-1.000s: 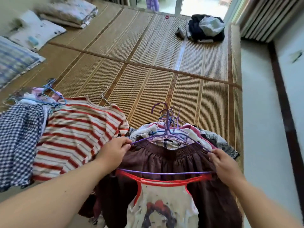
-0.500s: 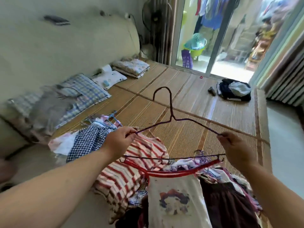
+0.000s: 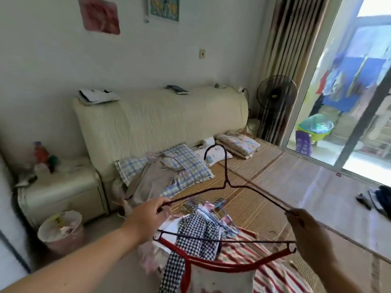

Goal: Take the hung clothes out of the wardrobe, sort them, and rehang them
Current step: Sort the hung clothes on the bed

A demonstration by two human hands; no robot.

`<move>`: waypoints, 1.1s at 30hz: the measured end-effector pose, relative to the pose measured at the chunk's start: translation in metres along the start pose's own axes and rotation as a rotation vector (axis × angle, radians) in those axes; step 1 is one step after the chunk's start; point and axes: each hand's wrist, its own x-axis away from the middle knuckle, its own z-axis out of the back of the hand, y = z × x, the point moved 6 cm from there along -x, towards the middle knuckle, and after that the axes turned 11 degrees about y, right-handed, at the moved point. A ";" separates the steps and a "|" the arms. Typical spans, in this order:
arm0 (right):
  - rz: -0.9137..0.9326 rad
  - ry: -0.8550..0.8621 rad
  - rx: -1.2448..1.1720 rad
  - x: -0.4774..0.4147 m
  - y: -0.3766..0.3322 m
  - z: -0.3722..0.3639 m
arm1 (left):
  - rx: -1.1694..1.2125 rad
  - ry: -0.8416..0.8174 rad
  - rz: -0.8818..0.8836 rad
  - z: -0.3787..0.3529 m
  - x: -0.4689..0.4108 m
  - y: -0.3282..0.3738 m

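I hold a dark wire hanger up in front of me, hook pointing up. My left hand pinches its left shoulder and my right hand grips its right end. A white top with red trim hangs from the hanger's lower bar. Below it, on the woven bed mat, lie a red-and-white striped shirt and a navy checked garment with a bunch of blue hangers.
A cream headboard backs the bed, with checked pillows and a beige cloth below it. A bedside cabinet and a bin stand at the left. A fan, curtain and glass door are at the right. Dark clothes lie far right.
Both hands lifted the hanger with the white top off the pile of hung clothes. My view swung up and left, from the mat to the headboard and wall.
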 end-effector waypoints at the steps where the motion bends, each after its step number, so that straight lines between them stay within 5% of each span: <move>1: 0.002 -0.022 -0.006 0.004 -0.012 -0.020 | -0.026 0.027 -0.006 0.012 -0.006 -0.012; 6: -0.013 -0.115 -0.070 0.007 -0.062 -0.122 | -0.418 0.022 -0.015 0.061 -0.039 -0.079; 15: -0.114 -0.261 -0.181 -0.038 -0.112 -0.312 | -0.861 0.111 -0.350 0.116 -0.160 -0.153; 22: -0.266 -0.401 -0.191 -0.101 -0.126 -0.459 | -0.940 -0.048 -0.283 0.089 -0.306 -0.235; 33: -0.392 -0.497 -0.037 -0.193 -0.132 -0.574 | -0.872 -0.143 -0.294 0.048 -0.479 -0.313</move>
